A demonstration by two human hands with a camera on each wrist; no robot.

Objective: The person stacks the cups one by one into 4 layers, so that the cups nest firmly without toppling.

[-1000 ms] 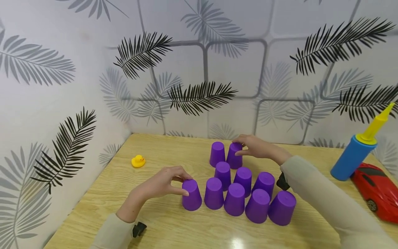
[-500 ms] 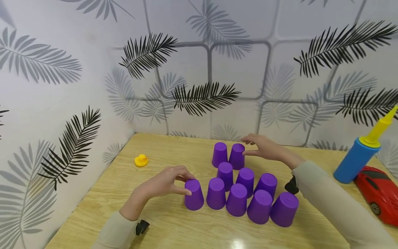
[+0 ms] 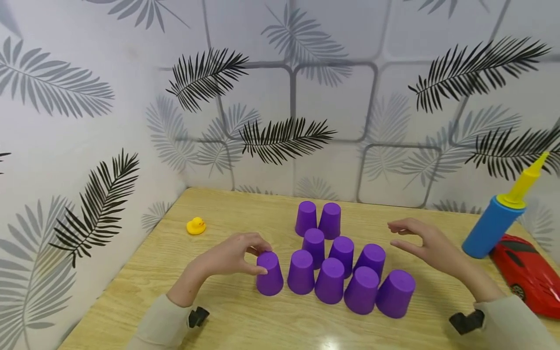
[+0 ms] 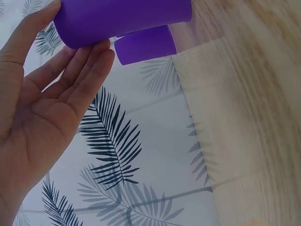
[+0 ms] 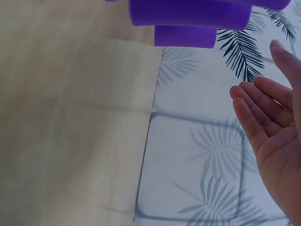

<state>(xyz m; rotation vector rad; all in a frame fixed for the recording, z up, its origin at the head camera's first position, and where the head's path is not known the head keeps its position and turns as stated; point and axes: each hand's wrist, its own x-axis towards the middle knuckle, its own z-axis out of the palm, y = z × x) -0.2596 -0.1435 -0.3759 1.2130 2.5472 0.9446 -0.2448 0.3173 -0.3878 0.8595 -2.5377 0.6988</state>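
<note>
Several purple cups stand upside down on the table in three rows. At the left end of the front row is a purple cup (image 3: 271, 279), which my left hand (image 3: 232, 255) grips near its top between thumb and fingers. The left wrist view shows that cup (image 4: 122, 21) lying between thumb and fingertips. My right hand (image 3: 426, 240) hovers right of the cups, fingers extended and holding nothing. Nearest to it is the right cup of the middle row (image 3: 372, 257). Two cups make the back row, including its right one (image 3: 330, 221).
A yellow rubber duck (image 3: 196, 226) sits at the back left of the wooden table (image 3: 236, 321). On the right, a blue and yellow hand pump (image 3: 494, 226) stands beside a red toy car (image 3: 531, 277). A leaf-patterned wall (image 3: 323, 165) rises behind the table.
My right hand has let go of the right cup in the back row and moved right and toward me. My left hand stays on its cup.
</note>
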